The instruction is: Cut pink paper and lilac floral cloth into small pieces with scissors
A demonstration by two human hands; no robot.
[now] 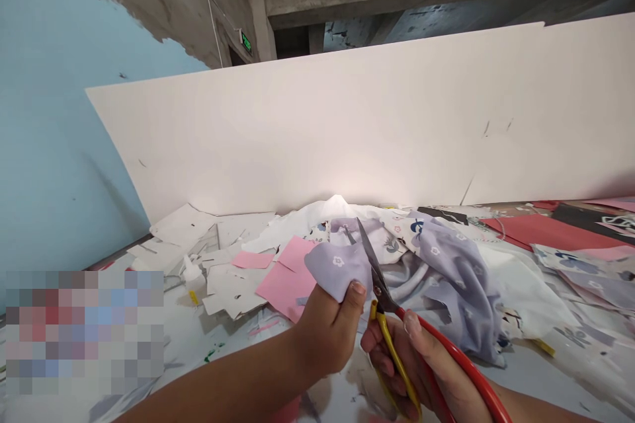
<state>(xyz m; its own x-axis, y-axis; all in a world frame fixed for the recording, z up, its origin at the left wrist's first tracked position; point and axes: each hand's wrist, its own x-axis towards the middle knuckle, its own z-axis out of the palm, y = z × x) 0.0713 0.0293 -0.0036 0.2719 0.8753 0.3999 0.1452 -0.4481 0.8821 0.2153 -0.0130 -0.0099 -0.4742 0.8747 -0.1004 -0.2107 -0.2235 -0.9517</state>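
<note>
My left hand (330,327) pinches a small piece of lavender fabric (338,263) printed with a white flower. In my right hand (411,357) is a pair of scissors (381,294) with one red and one yellow handle. Its dark blades point up and away, parted, close to the right edge of the fabric piece; I cannot tell whether they touch it. Behind both hands lies a crumpled heap of lavender flowered cloth (459,284), with white cloth (520,284) around it.
Pink paper (284,284) and white card pieces (233,291) lie left of my hands, near a small white bottle (191,274). Red sheets (555,234) and patterned scraps (570,261) lie to the right. A tall white panel (347,132) stands behind the table.
</note>
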